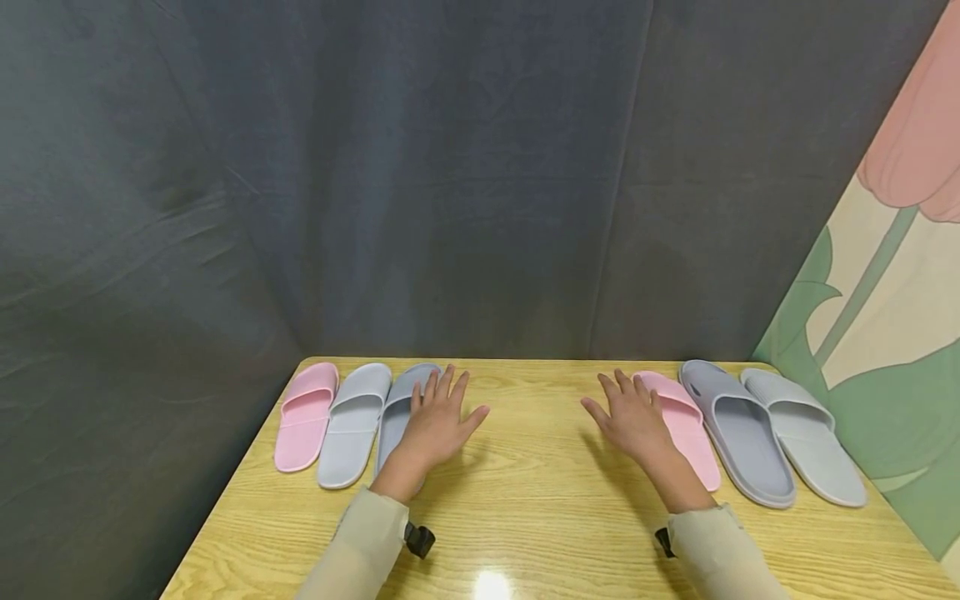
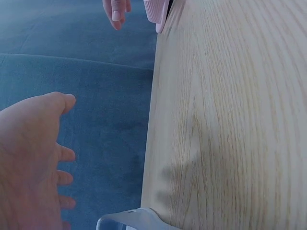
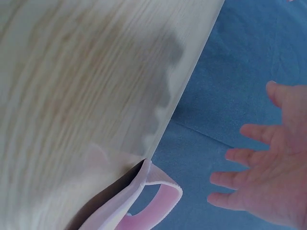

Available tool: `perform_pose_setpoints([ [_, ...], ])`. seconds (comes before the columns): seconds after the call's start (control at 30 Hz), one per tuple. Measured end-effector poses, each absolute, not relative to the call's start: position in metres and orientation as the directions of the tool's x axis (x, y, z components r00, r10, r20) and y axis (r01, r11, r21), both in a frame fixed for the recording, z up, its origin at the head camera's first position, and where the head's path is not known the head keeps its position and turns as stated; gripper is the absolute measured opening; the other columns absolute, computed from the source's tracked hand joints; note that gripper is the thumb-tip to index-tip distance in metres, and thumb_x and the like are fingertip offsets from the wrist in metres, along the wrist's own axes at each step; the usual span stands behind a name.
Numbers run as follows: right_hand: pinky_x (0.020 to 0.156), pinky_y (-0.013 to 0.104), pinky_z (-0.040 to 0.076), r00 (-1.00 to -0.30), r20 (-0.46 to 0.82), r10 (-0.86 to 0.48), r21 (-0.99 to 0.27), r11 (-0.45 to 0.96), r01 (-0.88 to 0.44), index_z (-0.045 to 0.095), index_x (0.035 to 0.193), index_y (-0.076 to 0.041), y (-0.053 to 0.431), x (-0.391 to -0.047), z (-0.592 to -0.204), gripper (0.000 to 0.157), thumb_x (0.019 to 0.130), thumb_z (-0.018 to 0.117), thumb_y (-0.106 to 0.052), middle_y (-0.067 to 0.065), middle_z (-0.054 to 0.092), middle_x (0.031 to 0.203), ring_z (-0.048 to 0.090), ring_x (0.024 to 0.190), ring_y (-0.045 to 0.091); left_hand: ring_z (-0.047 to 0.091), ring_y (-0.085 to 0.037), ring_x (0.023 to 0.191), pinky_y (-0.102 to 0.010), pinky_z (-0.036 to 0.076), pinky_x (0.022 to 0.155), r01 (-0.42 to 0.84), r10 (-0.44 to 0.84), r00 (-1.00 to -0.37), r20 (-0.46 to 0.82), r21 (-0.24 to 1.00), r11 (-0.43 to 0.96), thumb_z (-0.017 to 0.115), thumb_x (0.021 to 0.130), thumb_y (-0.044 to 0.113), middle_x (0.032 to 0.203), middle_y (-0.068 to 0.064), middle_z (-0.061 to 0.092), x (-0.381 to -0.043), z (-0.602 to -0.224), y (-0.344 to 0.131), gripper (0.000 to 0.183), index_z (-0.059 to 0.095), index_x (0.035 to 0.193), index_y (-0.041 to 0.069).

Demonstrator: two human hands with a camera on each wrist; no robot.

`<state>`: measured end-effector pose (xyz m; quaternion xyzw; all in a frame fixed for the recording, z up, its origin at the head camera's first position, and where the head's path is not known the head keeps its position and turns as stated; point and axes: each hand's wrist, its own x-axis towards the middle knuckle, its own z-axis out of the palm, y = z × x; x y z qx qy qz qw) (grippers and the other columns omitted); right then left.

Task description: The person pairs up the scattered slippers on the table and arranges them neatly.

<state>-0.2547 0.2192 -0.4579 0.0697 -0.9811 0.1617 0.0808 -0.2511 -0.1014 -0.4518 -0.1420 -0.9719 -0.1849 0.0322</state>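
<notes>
We are hovering our left hand [image 1: 437,425] and right hand [image 1: 634,422], spread and empty, over the counter [image 1: 532,483], seemingly readying; three slippers [image 1: 347,454] are lying at ten o'clock, three others [image 1: 752,446] at two; gripping would mean reaching down.

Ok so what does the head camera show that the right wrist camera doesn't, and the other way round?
Only the head view shows the left pink slipper, pale grey slipper and blue-grey slipper; the mid-grey slipper and light grey slipper on the right; the sleeves; and the flower-patterned wall.

Only the right wrist view shows the palm side of the right hand.

Both show that hand with fingers spread, the right pink slipper, the wooden table and the dark cloth behind it.
</notes>
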Motion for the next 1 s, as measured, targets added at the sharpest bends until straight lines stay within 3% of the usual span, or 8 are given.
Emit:
perform_pose_setpoints([
  [1.0, 0.11, 0.076, 0.017, -0.983, 0.156, -0.093, -0.336, 0.931, -0.141, 0.042, 0.148, 0.005, 0.239, -0.26, -0.46, 0.065, 0.104, 0.05, -0.042, 0.038, 0.03, 0.154, 0.023, 0.14, 0.061, 0.009, -0.041, 0.154, -0.064, 0.005, 0.12, 0.276, 0.249, -0.961, 0.123, 0.326, 0.904, 0.041, 0.103, 0.059, 0.169, -0.014, 0.014, -0.247, -0.447, -0.122, 0.075, 0.028, 0.161, 0.013],
])
